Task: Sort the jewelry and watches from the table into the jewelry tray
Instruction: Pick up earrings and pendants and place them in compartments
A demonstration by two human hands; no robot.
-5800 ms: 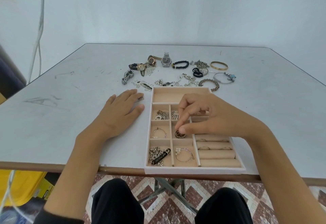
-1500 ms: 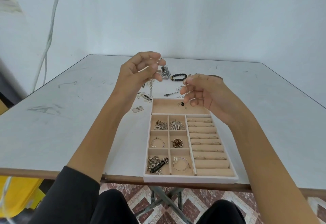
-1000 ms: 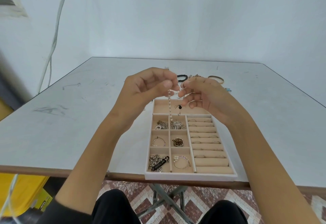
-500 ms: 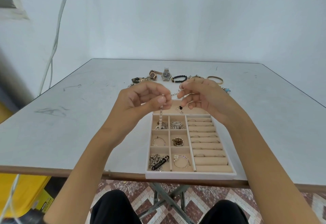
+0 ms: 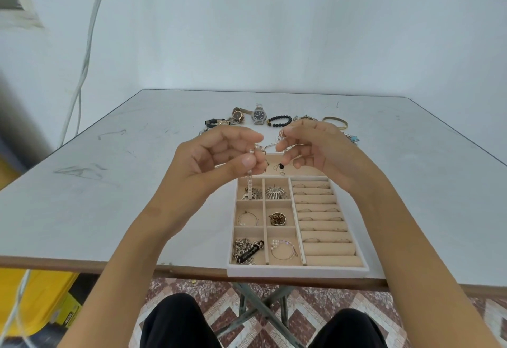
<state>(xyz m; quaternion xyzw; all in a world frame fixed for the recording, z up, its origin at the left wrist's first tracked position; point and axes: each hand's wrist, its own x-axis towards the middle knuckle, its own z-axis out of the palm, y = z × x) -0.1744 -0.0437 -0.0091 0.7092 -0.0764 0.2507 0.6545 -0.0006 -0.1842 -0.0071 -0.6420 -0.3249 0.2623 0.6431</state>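
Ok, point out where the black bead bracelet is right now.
In the head view, the black bead bracelet lies on the table beyond the jewelry tray, just right of the silver watch and left of the gold bangle.

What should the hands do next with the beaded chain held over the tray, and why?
Probably lower the beaded chain into the long far compartment of the tray. The left hand and right hand both pinch it, strung between them just above that compartment, which looks bare, while the six small compartments each already hold a piece.
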